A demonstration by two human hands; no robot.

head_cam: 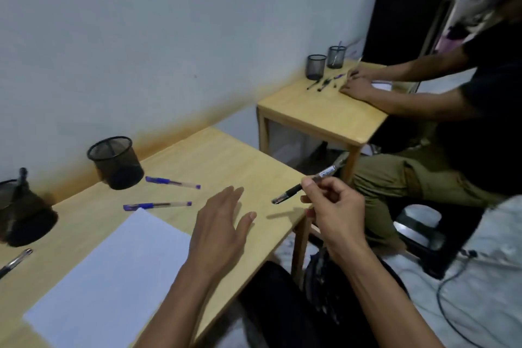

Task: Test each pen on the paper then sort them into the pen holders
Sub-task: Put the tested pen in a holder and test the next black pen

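Pinched in the right hand (333, 206) above the desk (226, 158) edge, the black pen (308, 184) is held tip-down toward the paper (113, 271) lying leftward, nearer the open, empty left hand (223, 226).

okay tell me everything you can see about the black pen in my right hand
The black pen is slim, with a dark rubbery grip section near the tip, a dark capped or tipped end, and a clear barrel bearing a white label. Your right hand pinches it at mid-barrel between thumb and fingers. It is held above the right edge of the wooden table, tilted, with its tip pointing down-left toward the tabletop and its rear end up-right. Its shadow falls on the table beneath. Nothing else touches it.
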